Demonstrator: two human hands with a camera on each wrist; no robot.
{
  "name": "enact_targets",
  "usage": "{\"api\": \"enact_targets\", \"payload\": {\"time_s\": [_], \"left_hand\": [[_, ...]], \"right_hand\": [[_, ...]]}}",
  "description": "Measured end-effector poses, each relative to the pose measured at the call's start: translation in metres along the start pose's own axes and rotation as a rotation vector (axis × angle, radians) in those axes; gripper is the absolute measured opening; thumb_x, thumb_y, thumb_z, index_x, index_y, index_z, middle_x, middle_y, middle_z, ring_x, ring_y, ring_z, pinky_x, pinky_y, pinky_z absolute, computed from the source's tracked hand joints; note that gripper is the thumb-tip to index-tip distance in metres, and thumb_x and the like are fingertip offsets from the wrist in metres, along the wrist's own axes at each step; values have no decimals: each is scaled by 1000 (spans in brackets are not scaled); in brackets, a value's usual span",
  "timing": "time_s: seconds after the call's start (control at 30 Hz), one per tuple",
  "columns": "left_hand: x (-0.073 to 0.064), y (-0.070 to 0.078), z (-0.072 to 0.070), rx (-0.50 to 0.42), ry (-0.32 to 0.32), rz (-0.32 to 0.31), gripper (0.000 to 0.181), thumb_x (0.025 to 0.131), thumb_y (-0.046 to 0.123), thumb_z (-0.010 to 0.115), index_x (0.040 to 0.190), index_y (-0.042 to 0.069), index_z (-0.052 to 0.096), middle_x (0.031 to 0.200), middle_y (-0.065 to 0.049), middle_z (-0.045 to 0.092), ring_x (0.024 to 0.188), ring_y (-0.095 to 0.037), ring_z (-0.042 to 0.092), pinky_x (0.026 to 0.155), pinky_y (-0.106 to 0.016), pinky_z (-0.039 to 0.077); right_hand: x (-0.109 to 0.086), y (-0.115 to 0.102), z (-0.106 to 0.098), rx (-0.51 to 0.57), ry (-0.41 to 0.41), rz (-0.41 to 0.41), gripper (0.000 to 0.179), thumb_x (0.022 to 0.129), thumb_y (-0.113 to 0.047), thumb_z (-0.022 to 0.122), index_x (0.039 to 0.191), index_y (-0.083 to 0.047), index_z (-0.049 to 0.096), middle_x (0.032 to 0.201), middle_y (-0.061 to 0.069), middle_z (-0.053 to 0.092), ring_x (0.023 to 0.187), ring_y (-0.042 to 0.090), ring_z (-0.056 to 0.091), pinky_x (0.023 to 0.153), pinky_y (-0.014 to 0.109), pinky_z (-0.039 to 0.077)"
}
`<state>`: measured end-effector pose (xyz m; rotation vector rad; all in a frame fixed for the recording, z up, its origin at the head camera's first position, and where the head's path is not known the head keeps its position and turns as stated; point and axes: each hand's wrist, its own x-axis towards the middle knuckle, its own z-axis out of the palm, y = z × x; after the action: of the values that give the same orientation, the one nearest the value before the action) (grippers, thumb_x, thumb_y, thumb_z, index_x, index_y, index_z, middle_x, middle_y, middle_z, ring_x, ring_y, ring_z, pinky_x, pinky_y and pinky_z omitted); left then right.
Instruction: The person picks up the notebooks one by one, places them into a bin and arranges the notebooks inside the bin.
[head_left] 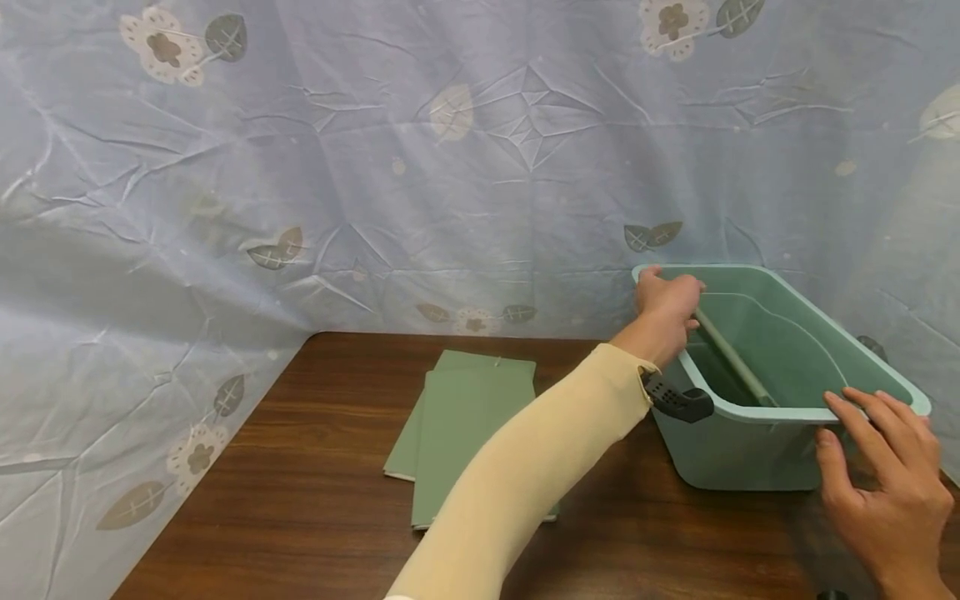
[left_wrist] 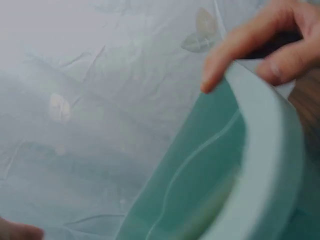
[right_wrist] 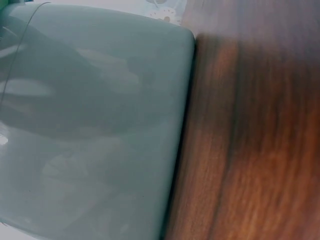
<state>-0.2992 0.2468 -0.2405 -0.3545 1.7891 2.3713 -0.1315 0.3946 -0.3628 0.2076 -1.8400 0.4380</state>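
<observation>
A light green plastic bin (head_left: 750, 454) stands at the right of the table. My left hand (head_left: 666, 304) is over its left rim, beyond the wrist's cream sleeve. It pinches the far end of a thin green notebook (head_left: 738, 358), seen edge-on as a long narrow strip inside the bin; the rest of the notebook is hidden. My right hand (head_left: 885, 479) grips the bin's near right rim. In the left wrist view, the right hand's fingers (left_wrist: 240, 42) lie inside the rim with the thumb outside. One left fingertip (left_wrist: 22, 231) shows at lower left.
Two green notebooks (head_left: 480, 392) lie overlapped on the brown wooden table (head_left: 300, 467), partly behind the left forearm. A pale patterned curtain (head_left: 450, 208) hangs behind the table and the bin. The right wrist view shows the bin's outer wall (right_wrist: 100, 125) close up.
</observation>
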Motion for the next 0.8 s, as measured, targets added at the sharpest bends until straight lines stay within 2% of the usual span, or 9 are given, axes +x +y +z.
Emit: {"api": "enact_targets", "payload": {"time_s": [0.1, 0.17, 0.27, 0.43, 0.6, 0.8], "left_hand": [[-2, 6, 1, 28, 57, 33, 61, 78, 18, 77, 134, 18, 52, 121, -9, 59, 91, -29, 63, 68, -48, 58], [-4, 7, 1, -22, 47, 30, 63, 78, 20, 77, 135, 14, 51, 128, -11, 57, 105, -32, 61, 70, -52, 58], [-6, 7, 1, -81, 3, -7, 64, 80, 20, 75, 138, 10, 49, 131, -14, 54, 113, -40, 58, 76, -61, 56], [-7, 4, 1, -120, -50, -49, 55, 82, 20, 74, 131, 7, 53, 128, -18, 55, 106, -47, 58, 80, -67, 53], [-8, 5, -2, -124, -60, -50, 40, 83, 20, 74, 117, 7, 60, 127, -17, 57, 103, -47, 60, 76, -66, 55], [-13, 7, -5, -120, -91, -65, 34, 83, 20, 74, 114, 8, 64, 131, -18, 57, 105, -48, 61, 79, -61, 56]], "right_hand": [[1, -2, 0, 6, 5, -6, 44, 96, -37, 58, 119, -1, 70, 120, 27, 65, 128, 43, 51, 118, 49, 32], [2, -4, 0, 13, 12, -6, 44, 96, -37, 58, 118, -1, 71, 120, 27, 66, 129, 42, 52, 118, 49, 32], [2, -6, 1, 25, 29, -3, 44, 95, -36, 59, 117, 0, 71, 119, 26, 66, 128, 42, 53, 118, 48, 33], [2, -8, 2, 31, 43, -5, 44, 95, -37, 59, 116, -1, 72, 118, 26, 67, 127, 43, 53, 118, 48, 33], [3, -9, 2, 30, 43, 1, 43, 95, -37, 59, 117, -2, 72, 119, 25, 67, 128, 42, 53, 118, 48, 33], [3, -9, 1, 28, 39, 2, 44, 95, -37, 59, 118, -1, 71, 120, 25, 67, 129, 42, 52, 118, 48, 33]]}}
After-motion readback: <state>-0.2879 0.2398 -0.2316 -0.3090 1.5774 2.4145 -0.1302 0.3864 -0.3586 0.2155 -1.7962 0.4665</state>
